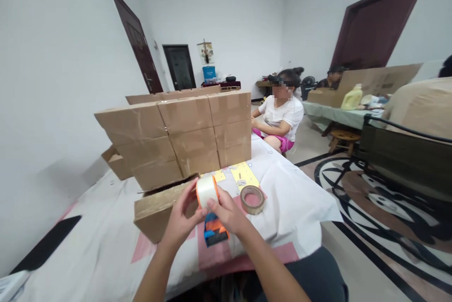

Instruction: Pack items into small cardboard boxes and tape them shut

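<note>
Taped up and ready at hand: a roll of clear tape [207, 191] is held between the left hand [183, 215] and right hand [226, 211] above the bench [296, 193], its axle running left to right. The blue-and-orange tape dispenser [213, 231] lies toward the near edge, apparently closer to the right hand, though whether roll and dispenser touch is unclear.

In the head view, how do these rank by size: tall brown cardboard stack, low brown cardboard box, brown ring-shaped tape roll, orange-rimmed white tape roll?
1. Tall cardboard stack
2. Low cardboard box
3. Brown tape roll and white tape roll: too alike to rank
</note>
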A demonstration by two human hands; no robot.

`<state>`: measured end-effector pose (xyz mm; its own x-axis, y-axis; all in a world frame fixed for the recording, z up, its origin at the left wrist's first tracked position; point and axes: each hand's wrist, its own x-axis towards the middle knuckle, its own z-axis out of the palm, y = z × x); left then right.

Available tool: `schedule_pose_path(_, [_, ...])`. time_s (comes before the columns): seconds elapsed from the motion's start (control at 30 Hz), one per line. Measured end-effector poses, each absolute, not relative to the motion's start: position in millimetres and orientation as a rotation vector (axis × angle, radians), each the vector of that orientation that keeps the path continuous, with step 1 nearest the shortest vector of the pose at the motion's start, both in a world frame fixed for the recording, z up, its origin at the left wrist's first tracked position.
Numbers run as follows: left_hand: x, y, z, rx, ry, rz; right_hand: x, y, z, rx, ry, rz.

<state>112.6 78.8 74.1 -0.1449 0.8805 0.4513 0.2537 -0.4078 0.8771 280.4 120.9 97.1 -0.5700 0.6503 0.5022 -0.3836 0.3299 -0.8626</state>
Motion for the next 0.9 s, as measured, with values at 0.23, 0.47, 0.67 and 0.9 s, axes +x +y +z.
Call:
schedule_pose_path(0.23, [142.0, 52.6, 71.1, 1.446, 1.473, 1.676, 285.6, 118.7, 93.5, -0.41, -1.545, 1.24])
schedule_pose_path(0.47, [183.0, 38.7, 57.9, 1.631, 1.738, 1.615, 287.6, 128.6, 85.6, -0.776, -1.216, 1.083])
schedule_pose_path(0.67, [195.9, 36.6, 68.8, 1.611, 1.816, 1.693, 289.7, 132.5, 69.4, -0.725, -1.226, 0.896])
schedule_pose_path(0.9, [212.3, 21.9, 94.3, 1.599, 1.728, 1.368, 296.1, 147.8, 56.0, -0.743, -1.203, 0.673])
